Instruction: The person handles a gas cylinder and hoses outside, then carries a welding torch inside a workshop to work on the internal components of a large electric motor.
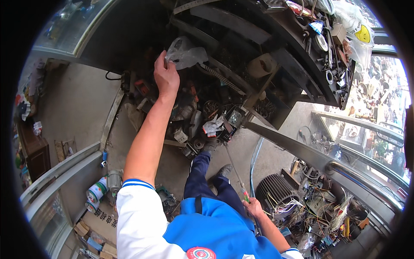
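My left hand (pixel 167 77) reaches forward over a dark metal workbench, its fingers pinching the edge of a crumpled clear plastic bag (pixel 185 55). Low on the right, my right hand (pixel 253 207) is closed around the green and red handle of a long, thin-shafted screwdriver (pixel 235 167). Its shaft slants away from me toward the pile of parts under the bench. In that pile lie a white work glove (pixel 213 125) and a small white box (pixel 180 135), among dark metal parts.
A ribbed motor housing (pixel 278 192) with loose white wires sits right of my legs. Above it a metal door rail (pixel 362 183) crosses. Tools and bags crowd the benchtop (pixel 302 56). A pale blue hose (pixel 256 162) runs along the floor; paint cans (pixel 96 190) stand left.
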`<control>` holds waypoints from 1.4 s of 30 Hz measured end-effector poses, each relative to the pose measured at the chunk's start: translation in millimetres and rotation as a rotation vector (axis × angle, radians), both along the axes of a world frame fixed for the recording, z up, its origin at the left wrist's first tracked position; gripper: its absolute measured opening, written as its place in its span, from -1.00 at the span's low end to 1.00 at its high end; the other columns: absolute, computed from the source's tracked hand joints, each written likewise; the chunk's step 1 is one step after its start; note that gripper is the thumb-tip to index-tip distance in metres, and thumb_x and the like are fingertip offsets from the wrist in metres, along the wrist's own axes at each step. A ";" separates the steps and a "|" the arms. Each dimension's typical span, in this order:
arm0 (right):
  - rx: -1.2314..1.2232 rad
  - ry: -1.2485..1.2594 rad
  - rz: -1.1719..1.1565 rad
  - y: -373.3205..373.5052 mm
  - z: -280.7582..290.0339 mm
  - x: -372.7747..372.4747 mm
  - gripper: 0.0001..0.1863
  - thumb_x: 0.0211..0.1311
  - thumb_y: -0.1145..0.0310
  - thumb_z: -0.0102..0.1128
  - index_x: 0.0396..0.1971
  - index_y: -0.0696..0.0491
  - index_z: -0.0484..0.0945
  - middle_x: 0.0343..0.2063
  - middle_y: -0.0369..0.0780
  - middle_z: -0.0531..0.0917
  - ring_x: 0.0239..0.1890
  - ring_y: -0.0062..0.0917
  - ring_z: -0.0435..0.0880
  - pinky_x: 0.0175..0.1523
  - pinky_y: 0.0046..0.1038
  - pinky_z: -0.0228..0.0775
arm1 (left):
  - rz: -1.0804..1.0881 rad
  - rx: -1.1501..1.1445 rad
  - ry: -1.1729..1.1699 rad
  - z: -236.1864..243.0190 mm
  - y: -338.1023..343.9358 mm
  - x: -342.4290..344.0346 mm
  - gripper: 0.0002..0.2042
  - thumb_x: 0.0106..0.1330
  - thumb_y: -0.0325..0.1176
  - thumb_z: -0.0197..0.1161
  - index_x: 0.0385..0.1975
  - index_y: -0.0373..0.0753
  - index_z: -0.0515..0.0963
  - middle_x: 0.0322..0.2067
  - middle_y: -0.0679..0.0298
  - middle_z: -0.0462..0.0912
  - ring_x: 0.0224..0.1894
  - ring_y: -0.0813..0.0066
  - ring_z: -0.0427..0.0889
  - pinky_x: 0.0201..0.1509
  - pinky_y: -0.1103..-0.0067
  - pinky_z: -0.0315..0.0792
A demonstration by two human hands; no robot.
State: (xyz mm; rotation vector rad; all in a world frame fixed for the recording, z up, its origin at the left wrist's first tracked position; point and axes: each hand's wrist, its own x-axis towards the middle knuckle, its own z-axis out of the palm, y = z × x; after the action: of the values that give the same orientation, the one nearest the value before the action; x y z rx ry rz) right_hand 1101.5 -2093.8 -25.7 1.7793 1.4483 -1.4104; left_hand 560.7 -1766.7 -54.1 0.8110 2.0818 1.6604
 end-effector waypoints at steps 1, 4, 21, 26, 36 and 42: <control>-0.001 -0.001 -0.008 -1.3 -0.3 -2.3 -0.53 0.26 0.06 0.19 -0.45 0.27 0.57 -0.35 0.13 0.59 -0.23 -0.03 0.61 -0.05 -0.18 0.41 | 0.015 -0.028 0.003 0.0 -10.3 9.1 -0.60 0.33 -0.47 0.10 0.17 -0.40 0.41 0.11 0.01 0.47 0.08 0.21 0.56 0.17 0.44 0.42; -0.002 0.011 -0.017 -2.2 -0.9 -4.9 -0.53 0.25 0.07 0.22 -0.45 0.27 0.57 -0.34 0.13 0.58 -0.23 -0.04 0.60 -0.05 -0.18 0.41 | 0.019 -0.118 0.027 -24.8 -53.1 30.5 -0.53 0.32 -0.42 0.16 0.22 -0.41 0.33 0.17 -0.05 0.37 0.19 0.12 0.43 0.26 0.40 0.33; -0.036 -0.003 0.091 12.6 -47.6 5.8 -0.51 0.30 0.03 0.21 -0.52 0.23 0.52 -0.54 -0.09 0.52 -0.43 -0.40 0.53 -0.29 -0.28 0.33 | -0.569 -0.921 -0.253 -196.4 -367.3 214.3 -0.52 0.25 -0.26 0.19 0.16 -0.30 0.39 0.13 -0.04 0.45 0.19 0.02 0.44 0.26 0.32 0.35; -0.095 -0.092 0.114 4.6 -78.4 23.9 -0.51 0.31 -0.03 0.21 -0.47 0.18 0.58 -0.67 -0.25 0.53 -0.54 -0.58 0.45 -0.38 -0.37 0.33 | -0.319 -1.032 -0.476 -251.7 -461.9 235.4 -0.58 0.25 -0.24 0.15 0.09 -0.25 0.49 0.04 0.01 0.59 0.12 0.10 0.55 0.21 0.34 0.40; -0.195 -0.127 0.034 -23.5 -106.7 67.5 -0.52 0.33 -0.04 0.19 -0.41 0.16 0.61 -0.62 -0.31 0.57 -0.51 -0.65 0.49 -0.37 -0.45 0.34 | -0.249 -1.097 -0.861 -292.3 -615.6 312.8 -0.44 0.28 0.10 0.13 0.00 -0.32 0.53 -0.07 -0.02 0.64 0.08 0.03 0.56 0.18 0.30 0.38; -0.143 -0.154 0.118 -41.9 -113.5 97.7 -0.56 0.31 0.00 0.22 -0.35 0.16 0.65 -0.58 -0.25 0.66 -0.47 -0.62 0.56 -0.29 -0.42 0.41 | -0.209 -1.183 -0.754 -283.9 -612.5 345.2 -0.39 0.27 0.03 0.20 0.16 -0.34 0.43 0.13 -0.12 0.51 0.24 0.00 0.44 0.31 0.31 0.31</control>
State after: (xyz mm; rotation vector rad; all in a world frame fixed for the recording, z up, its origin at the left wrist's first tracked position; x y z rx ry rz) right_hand 1199.2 -2135.7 -139.3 1.6477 1.3161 -1.2561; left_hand 905.9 -2379.2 -337.9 -0.0270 1.8257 0.2960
